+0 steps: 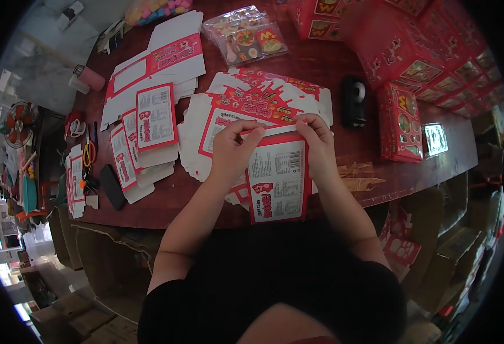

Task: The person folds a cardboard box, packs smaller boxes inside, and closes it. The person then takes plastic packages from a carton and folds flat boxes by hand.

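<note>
In the head view, a red and white printed carton point(279, 180) lies in front of me, its back panel with a barcode facing up. My left hand point(236, 144) pinches the left end of the carton's white far edge between thumb and fingers. At the right end of that edge, my right hand point(317, 143) grips with thumb and fingertips. Beneath and beyond both hands spreads a fanned pile of flat cartons point(252, 94) with red borders and white flaps.
More flat cartons point(155, 117) are stacked at left, beside scissors point(89, 152) and a dark phone-like slab point(112, 187). Clear printed packets point(246, 37) lie at the back. A black tape dispenser point(353, 103) and an upright red box point(399, 121) stand right, before piled red boxes point(424, 63).
</note>
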The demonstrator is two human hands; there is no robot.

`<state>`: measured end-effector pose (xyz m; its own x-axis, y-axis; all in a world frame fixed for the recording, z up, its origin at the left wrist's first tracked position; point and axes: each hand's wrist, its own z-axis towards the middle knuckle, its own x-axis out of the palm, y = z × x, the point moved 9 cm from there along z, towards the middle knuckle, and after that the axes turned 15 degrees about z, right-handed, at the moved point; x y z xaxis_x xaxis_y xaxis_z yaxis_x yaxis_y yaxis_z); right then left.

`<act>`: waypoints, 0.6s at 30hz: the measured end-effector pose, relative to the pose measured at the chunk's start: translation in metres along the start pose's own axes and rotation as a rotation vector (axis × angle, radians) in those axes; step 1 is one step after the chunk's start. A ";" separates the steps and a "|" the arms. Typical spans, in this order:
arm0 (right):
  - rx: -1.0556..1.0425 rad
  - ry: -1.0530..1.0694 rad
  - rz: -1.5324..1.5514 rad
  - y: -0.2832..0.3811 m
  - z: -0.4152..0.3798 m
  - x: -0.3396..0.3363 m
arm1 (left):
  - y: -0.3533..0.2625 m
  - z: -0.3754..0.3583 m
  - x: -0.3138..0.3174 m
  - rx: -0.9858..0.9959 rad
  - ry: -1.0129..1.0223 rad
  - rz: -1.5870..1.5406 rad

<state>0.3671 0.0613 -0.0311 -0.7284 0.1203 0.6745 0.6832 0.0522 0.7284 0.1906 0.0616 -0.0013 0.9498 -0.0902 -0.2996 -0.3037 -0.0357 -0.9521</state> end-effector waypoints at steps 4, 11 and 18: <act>0.001 0.041 0.007 0.001 0.006 -0.003 | -0.010 -0.002 0.003 0.171 0.208 0.104; 0.076 0.454 -0.250 0.010 0.001 0.012 | 0.009 -0.010 -0.002 -0.011 0.413 0.063; -0.241 0.033 -0.037 0.063 0.015 -0.042 | 0.021 0.008 -0.058 0.078 -0.049 -0.629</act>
<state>0.4411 0.0744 -0.0154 -0.7566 0.0899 0.6476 0.6268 -0.1820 0.7576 0.1296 0.0740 -0.0042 0.9475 -0.0297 0.3183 0.3186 0.0058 -0.9479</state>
